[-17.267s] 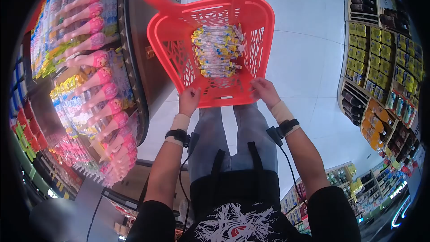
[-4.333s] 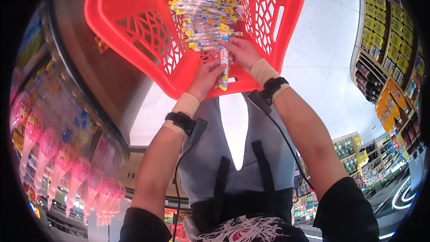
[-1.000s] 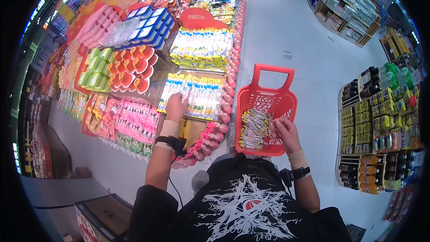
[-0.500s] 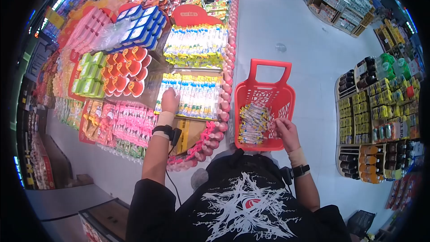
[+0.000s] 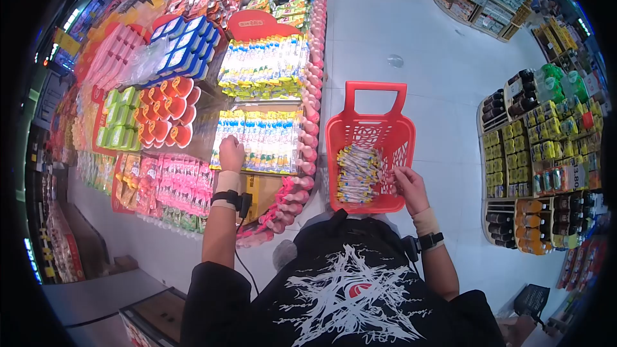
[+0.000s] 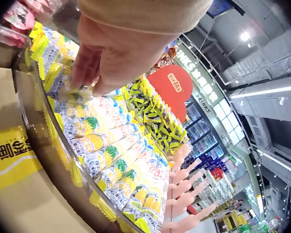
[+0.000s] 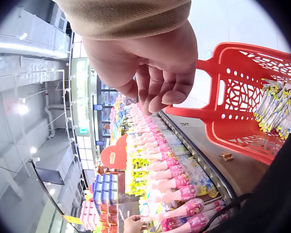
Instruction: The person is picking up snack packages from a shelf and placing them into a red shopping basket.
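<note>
In the head view, my left hand [image 5: 229, 154] is at the left end of a tray of slim fruit-printed stick packets [image 5: 263, 141]. Seen from the left wrist, its bent fingers and thumb pinch the end of a stick packet [image 6: 78, 96] in the row. Pineapple and orange pictures show on the neighbouring stick packets [image 6: 119, 167], lined up behind the tray's clear rim [image 6: 94, 187]. My right hand [image 5: 409, 187] hovers at the right side of the red basket [image 5: 333, 148], fingers loosely curled and holding nothing. A heap of similar stick packets [image 5: 358, 170] lies inside the basket.
A second tray of stick packets [image 5: 263, 64] stands behind a row of pink bottle-shaped items [image 5: 310, 109] along the display's edge. Blue boxes [image 5: 183, 48], orange cups [image 5: 167, 112] and pink packs [image 5: 184, 180] fill the left side. Drink shelves [image 5: 533, 167] stand to the right.
Since 4.3 seconds ago, both hands have left the single stick packet held over the basket. The left hand has moved to the tray; lately it shifts slightly there. The right hand stays by the basket.
</note>
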The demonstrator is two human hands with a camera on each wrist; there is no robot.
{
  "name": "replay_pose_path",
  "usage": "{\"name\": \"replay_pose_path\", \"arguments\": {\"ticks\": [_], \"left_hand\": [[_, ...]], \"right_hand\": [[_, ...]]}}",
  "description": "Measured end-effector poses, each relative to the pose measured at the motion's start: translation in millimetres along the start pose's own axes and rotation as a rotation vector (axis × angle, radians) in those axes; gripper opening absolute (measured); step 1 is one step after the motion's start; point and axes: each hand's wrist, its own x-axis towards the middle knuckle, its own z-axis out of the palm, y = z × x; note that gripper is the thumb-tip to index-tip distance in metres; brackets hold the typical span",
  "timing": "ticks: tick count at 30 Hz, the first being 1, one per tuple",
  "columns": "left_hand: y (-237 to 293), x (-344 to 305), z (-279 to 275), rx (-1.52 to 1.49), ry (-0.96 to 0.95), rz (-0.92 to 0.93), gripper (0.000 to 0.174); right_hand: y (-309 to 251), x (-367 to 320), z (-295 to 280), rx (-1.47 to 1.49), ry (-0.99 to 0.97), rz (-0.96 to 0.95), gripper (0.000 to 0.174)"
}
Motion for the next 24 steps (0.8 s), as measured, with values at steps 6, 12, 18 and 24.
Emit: {"name": "replay_pose_path", "arguments": {"ticks": [6, 12, 18, 24], "left_hand": [[56, -16, -25, -0.025, 0.128, -0.078, 0.015], [127, -32, -27, -0.233, 0.213, 0.001, 0.017], [217, -63, -19, -0.325, 0.134, -0.059, 0.016], [286, -101, 9, -0.504, 0.017, -0.153, 0.017]], "right_hand": [[-7, 8, -39, -0.016, -0.005, 0.021, 0.024], [-8, 25, -77, -0.024, -0.047, 0.065, 0.024], [-11, 39, -113, -0.040, -0.064, 0.108, 0.023], [1, 55, -146, -0.072, -0.099, 0.186, 0.025]]}}
